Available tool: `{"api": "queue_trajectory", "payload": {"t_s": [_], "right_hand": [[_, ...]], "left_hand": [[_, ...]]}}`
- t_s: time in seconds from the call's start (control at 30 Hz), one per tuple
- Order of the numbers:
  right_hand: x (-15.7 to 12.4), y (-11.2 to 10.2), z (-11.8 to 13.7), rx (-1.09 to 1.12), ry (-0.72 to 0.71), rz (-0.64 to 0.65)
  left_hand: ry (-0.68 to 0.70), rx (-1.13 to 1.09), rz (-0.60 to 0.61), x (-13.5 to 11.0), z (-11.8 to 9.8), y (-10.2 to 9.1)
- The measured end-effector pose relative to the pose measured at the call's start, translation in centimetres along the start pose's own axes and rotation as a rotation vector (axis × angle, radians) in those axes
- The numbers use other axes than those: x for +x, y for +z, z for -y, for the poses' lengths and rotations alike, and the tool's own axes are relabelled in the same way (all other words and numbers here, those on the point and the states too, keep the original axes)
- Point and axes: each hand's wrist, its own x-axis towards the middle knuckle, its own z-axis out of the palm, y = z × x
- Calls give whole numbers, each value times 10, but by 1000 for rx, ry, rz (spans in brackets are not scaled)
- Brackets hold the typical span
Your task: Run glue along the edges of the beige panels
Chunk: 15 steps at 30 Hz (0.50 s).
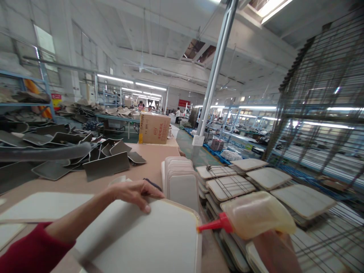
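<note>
My left hand [133, 192], in a red sleeve, rests palm down with fingers stretched on the far edge of a large white panel [148, 239] lying on the table. My right hand [274, 252] grips a translucent yellowish squeeze bottle [256, 214] from below. Its red nozzle [212, 225] points left and touches the panel's right rim. A stack of similar white panels [182, 180] stands just beyond the left hand.
Dark grey cut pieces [71, 151] pile up on the tan table [148, 159] at left, with a cardboard box [154, 129] further back. Wire racks holding white panels [267, 178] fill the right. A steel post [213, 76] rises behind. People work far off.
</note>
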Motion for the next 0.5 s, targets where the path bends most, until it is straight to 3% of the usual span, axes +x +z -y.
{"api": "queue_trajectory", "payload": {"t_s": [0.13, 0.27, 0.37, 0.5], "right_hand": [[-1, -12, -11, 42, 48, -47], [0, -26, -19, -110, 26, -169], [-1, -30, -20, -172, 46, -147], [-8, -20, -17, -35, 76, -80]], "left_hand": [[-12, -53, 1, 1, 5, 0], [-8, -57, 1, 2, 9, 0], [4, -62, 7, 3, 12, -1], [1, -99, 13, 4, 15, -2]]}}
